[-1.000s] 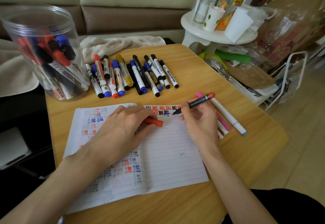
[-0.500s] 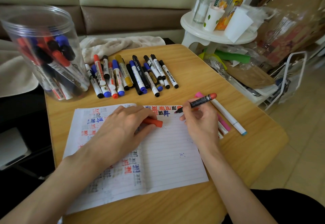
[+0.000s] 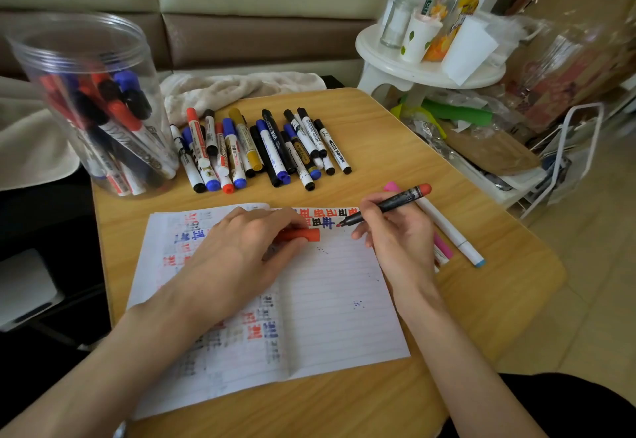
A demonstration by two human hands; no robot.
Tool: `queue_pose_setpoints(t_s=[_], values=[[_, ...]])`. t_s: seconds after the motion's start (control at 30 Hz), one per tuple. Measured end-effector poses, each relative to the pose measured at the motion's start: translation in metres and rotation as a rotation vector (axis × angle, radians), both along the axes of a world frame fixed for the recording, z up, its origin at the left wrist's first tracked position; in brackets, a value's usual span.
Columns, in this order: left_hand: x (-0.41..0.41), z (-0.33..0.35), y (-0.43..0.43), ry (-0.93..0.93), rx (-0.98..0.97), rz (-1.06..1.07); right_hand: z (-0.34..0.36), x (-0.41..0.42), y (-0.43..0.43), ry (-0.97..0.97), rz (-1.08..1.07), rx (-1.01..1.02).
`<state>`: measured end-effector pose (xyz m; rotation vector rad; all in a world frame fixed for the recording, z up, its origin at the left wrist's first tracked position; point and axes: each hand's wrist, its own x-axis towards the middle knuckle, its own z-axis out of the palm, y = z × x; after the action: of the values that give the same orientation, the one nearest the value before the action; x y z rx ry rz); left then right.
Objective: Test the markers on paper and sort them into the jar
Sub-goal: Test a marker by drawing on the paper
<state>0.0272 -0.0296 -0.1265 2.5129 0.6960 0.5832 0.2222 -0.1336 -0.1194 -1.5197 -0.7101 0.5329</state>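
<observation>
**Status.** The right hand (image 3: 395, 241) pinches the marker (image 3: 389, 205), a black barrel with a red rear end, between thumb and fingers in a writing grip. The tip sits at the top edge of the paper (image 3: 337, 300), at 1 o'clock on the sheet, just beside the last test character. Contact with the sheet cannot be confirmed. The left hand (image 3: 237, 255) lies on the paper, fingers curled over the red cap (image 3: 304, 234), and weighs the sheet down.

**Location of parts.** The jar (image 3: 41, 55) stands at 10 o'clock from the paper and already holds many markers. The row of markers (image 3: 261, 148) lies at 12 o'clock. A white pen (image 3: 451, 231) and a pink pen (image 3: 442, 248) lie at 3 o'clock, partly under the right hand.

**Probable faults and causes.**
- Ink on the tabletop (image 3: 481, 300): the tip works close to the sheet's top edge, so a long stroke may overrun it.
- Smeared characters: the left fingers rest just beside the written marks, so any slide may drag wet ink.
- Sheet shift: lifting the left hand mid-stroke frees the paper.
- Uncapped storage: if the red cap slips loose or rolls off, the marker may enter the jar open and stain the others.
- Mixed stock: laying the tested marker back in the row at 12 o'clock confuses tested with untested.
- Scatter or tip-over: reaching toward 10 o'clock passes near the row and the jar's tall wall.
</observation>
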Motion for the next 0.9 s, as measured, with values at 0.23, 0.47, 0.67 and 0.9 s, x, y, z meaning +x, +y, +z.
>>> queue_pose_setpoints(t_s=[0.23,0.47,0.67,0.9], values=[[0.001,0.001,0.000,-0.067,-0.084,0.024,0.012,-0.007,-0.006,0.219,0.132,0.020],[0.001,0.002,-0.002,-0.102,-0.131,0.019,0.014,-0.011,-0.008,0.196,0.163,0.027],[0.002,0.002,-0.003,-0.127,-0.122,0.021,0.013,-0.010,-0.009,0.177,0.168,0.041],[0.002,0.008,-0.005,-0.159,-0.108,0.032,0.013,-0.005,-0.013,0.070,0.367,-0.037]])
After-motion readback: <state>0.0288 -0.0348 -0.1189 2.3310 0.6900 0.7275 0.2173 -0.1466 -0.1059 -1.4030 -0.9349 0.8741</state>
